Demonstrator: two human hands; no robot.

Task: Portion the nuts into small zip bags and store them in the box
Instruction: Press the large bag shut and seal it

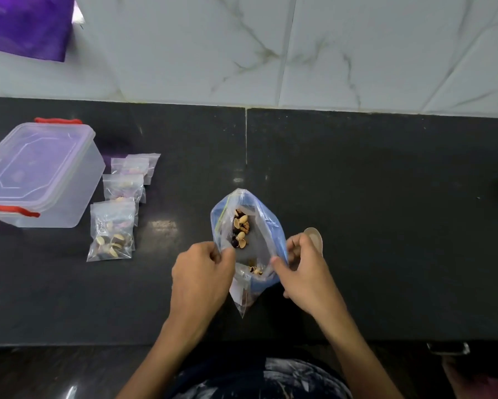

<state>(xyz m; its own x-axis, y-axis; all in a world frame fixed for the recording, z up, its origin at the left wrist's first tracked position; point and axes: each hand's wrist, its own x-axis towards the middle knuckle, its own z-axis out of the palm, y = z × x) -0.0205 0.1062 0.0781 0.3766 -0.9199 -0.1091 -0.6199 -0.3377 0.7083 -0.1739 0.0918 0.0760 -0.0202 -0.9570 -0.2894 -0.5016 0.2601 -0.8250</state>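
A large clear zip bag (259, 226) with a blue strip lies open on the dark counter (386, 226), with mixed nuts (240, 228) inside. My left hand (199, 280) pinches its left rim. My right hand (305, 272) pinches the right rim and also holds a small wooden spoon (315, 239). A small zip bag (242, 292) with a few nuts hangs between my hands under the big bag's mouth. Several filled small bags (112, 231) lie in a row to the left. Further left stands the clear plastic box (40, 174), its lid on and red clips showing.
A white marble-tiled wall (299, 53) rises behind the counter. A purple cloth (26, 24) hangs at the top left. The counter's front edge (69, 345) runs just below my forearms.
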